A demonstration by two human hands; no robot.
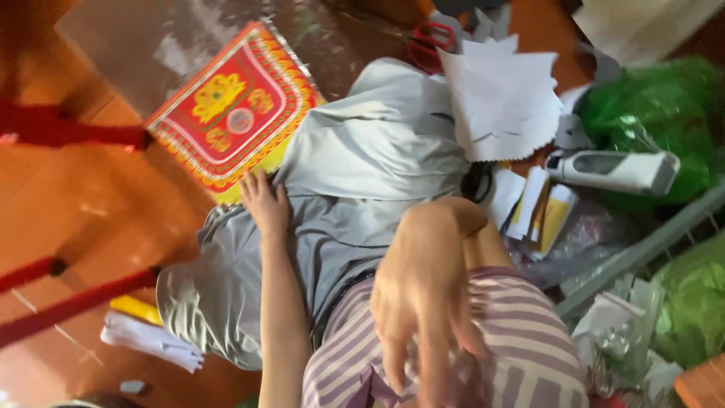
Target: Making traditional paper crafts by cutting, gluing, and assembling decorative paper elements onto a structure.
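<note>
Left hand point(266, 204): fingers spread flat, holding nothing, fingertips at the lower edge of the red-and-yellow sheet point(234, 113)
Right hand point(423, 295): close to the camera, blurred, fingers hanging loosely open, empty
Sheet: on the floor point(91, 204), partly tucked under grey cloth point(362, 159)
Nearby: cut white paper point(502, 98), red scissors point(430, 41), well apart from both hands
Step, judged: reaching for the sheet; a grip on its edge is needed
</note>
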